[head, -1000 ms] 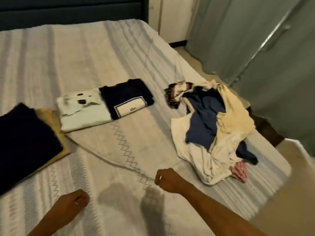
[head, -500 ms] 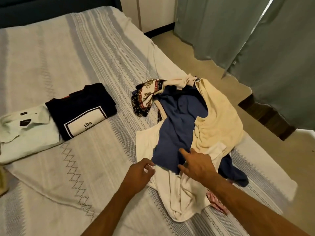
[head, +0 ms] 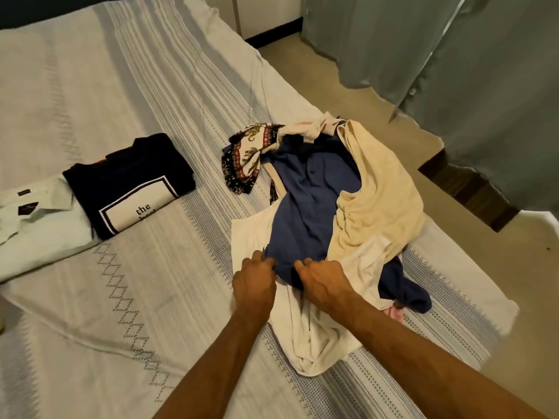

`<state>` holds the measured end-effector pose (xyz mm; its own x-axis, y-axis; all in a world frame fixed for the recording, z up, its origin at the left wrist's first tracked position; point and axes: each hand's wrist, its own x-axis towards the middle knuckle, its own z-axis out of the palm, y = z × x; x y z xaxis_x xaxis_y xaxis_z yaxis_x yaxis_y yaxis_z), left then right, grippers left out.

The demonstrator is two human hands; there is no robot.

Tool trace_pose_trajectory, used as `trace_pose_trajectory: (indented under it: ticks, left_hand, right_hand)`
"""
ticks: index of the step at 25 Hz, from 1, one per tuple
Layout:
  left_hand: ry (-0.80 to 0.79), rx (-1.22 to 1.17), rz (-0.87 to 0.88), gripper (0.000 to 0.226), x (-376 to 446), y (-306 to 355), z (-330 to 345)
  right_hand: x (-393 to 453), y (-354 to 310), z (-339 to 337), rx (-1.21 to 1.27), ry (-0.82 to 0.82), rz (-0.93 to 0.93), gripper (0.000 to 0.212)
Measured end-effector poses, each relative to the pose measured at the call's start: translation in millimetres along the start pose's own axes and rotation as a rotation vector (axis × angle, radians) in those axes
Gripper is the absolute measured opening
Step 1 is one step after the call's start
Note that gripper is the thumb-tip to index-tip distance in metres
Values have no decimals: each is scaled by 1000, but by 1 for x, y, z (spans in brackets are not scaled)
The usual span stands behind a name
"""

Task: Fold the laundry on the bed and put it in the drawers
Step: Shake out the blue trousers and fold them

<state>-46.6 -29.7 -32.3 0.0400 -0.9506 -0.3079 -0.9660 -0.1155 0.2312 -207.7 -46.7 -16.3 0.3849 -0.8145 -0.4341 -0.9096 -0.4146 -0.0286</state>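
Now both hands, left hand (head: pixel 254 281) and right hand (head: pixel 322 282), pinch the blue shirt (head: pixel 305 207) hem at the pile's six o'clock edge, ready to lift it free for folding.

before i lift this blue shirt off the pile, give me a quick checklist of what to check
1. Left hand on the blue shirt: ok, fingers pinch its near hem.
2. Right hand on the same hem: ok, gripping beside the left.
3. Shirt free of the pile: not ok, the cream top lies over its right side and may drag along.
4. Nothing trapped under it: cannot tell, the white garment runs beneath the hem and the hands.
5. Folding space on the bedspread: ok, bare cover to the left of the pile.
6. Folded pieces out of the way: ok, the navy printed tee and white shirt lie apart from the pile.
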Motion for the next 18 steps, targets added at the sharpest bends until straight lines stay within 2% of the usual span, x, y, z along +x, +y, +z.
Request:
trace_pose_trajectory:
  ticks: [3,5,8,10,11,14,16,18]
  left_hand:
    - [170,-219,114,19,-6,2,-40]
    - [247,-447,223,14,-14,7,-97]
    - [262,-659,402,12,-36,37,-218]
    - [331,-632,542,10,-67,53,-305]
    - [368,-588,626,12,-92,57,-345]
    - [463,-399,836,21,-170,61,-458]
    - [548,-254,877,23,-239,49,-534]
    - [645,-145,872,22,-301,30,-601]
  right_hand:
    - [-22,15,-30,319,252,122,6]
    - [-41,28,-76,462,457,127,23]
    - [-91,20,-185,592,674,-7,21]
    - [-131,-4,-258,541,700,16,48]
    - [-151,-18,-287,497,725,51,52]
    - [-211,-57,-364,518,821,149,42]
    - [-271,-85,-407,512,884,245,46]
    - [-332,-103,-435,506,891,357,35]
